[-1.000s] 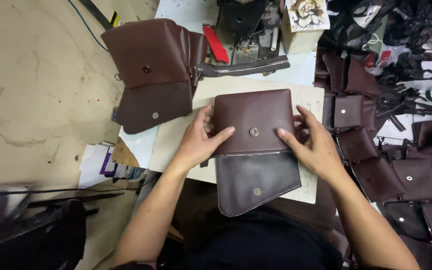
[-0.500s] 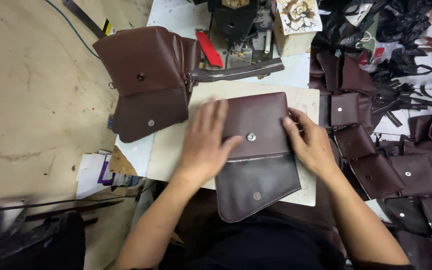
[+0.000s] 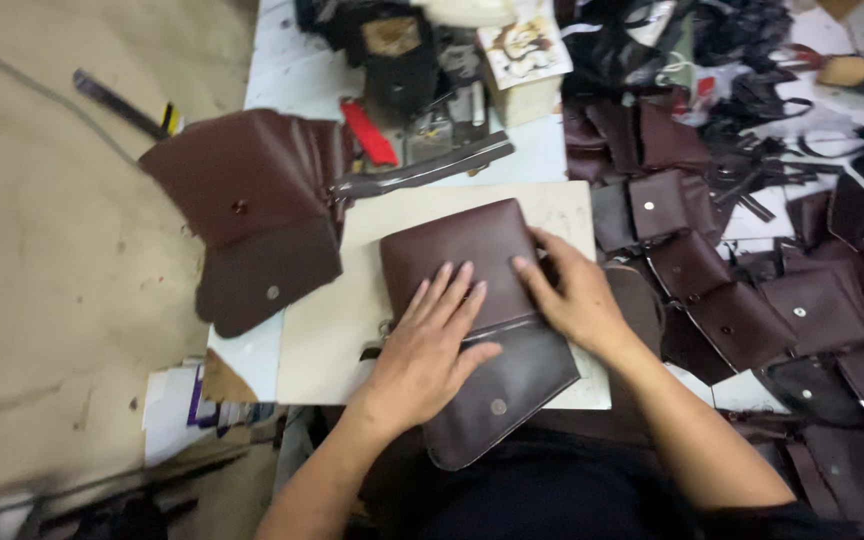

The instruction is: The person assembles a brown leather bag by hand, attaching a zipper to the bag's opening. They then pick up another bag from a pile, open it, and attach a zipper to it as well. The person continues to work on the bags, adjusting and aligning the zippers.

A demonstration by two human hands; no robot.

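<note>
The left hand (image 3: 430,345) lies flat on a dark brown leather pouch (image 3: 472,300), with the palm down and the fingers stretched out and a little spread — it grips nothing, it only presses on the leather. The right hand (image 3: 574,295) is also open and rests on the right edge of the same pouch, the fingertips touching the surface near the upper right side. The pouch lies on a pale board (image 3: 352,300) in the middle of the worktable (image 3: 292,60), directly in front of the person. Its flap (image 3: 502,395) hangs open toward the person and carries a small metal snap (image 3: 498,407).

To the left, a stack of similar brown pouches (image 3: 252,210) hangs partly over the table edge. To the right, many more finished brown pieces (image 3: 752,300) lie in a heap, several of them with snaps visible. Behind the board stand a dark machine (image 3: 402,60) and a red tool (image 3: 369,132) — just beside them a small printed box (image 3: 522,55).
</note>
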